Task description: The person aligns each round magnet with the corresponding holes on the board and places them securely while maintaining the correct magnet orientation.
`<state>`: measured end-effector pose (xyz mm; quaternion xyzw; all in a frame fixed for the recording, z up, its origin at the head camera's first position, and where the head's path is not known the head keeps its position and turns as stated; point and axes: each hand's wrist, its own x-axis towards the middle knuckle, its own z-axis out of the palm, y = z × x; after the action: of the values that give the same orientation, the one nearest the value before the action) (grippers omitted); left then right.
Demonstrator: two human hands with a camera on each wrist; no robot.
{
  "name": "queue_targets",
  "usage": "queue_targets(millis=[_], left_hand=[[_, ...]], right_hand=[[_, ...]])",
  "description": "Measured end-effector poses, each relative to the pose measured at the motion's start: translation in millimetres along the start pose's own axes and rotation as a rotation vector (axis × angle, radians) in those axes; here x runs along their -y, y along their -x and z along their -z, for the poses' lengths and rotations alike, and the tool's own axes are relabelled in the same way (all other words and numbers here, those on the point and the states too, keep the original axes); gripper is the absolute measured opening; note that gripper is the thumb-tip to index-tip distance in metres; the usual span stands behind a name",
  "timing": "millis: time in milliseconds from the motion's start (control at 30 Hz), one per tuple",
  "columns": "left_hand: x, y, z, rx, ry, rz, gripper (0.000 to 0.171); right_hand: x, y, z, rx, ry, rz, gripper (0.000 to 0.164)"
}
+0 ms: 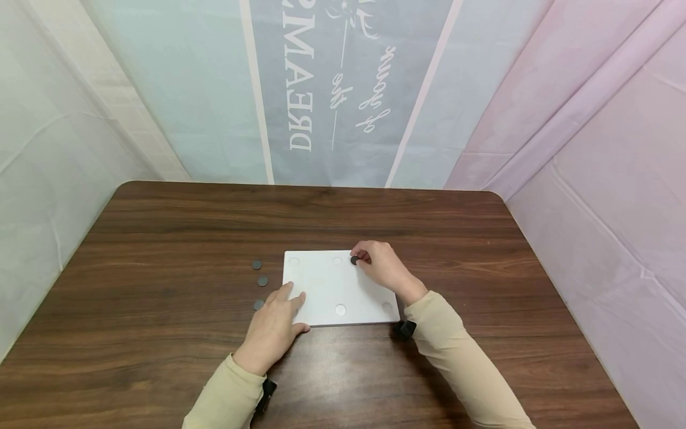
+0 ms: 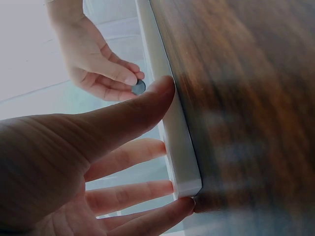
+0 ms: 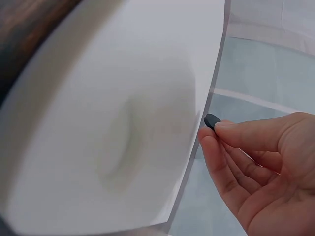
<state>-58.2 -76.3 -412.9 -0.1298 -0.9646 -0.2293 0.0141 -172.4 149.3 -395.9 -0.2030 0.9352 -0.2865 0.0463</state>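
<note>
currently the right hand (image 1: 383,265) pinches a small dark disc (image 1: 354,260) between thumb and fingers, over the far edge of a white board (image 1: 316,289), right of its middle. the left hand (image 1: 273,326) has its fingers straight and spread apart, touching the board's near left corner, the thumb along the near edge. the board carries pale round outlines (image 1: 340,310) and lies on a brown wooden bench (image 1: 161,357). left of it lie three grey discs (image 1: 262,281), the nearest just beside the left hand's fingers
</note>
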Motion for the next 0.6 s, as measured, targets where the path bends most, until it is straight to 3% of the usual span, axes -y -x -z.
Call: queue_targets(millis=[600], left_hand=[[-0.6,0.3,-0.8,0.005,-0.006,0.001,0.054]], right_hand=[[8.8,-7.3,-14.0,-0.028,-0.005,0.013,0.013]])
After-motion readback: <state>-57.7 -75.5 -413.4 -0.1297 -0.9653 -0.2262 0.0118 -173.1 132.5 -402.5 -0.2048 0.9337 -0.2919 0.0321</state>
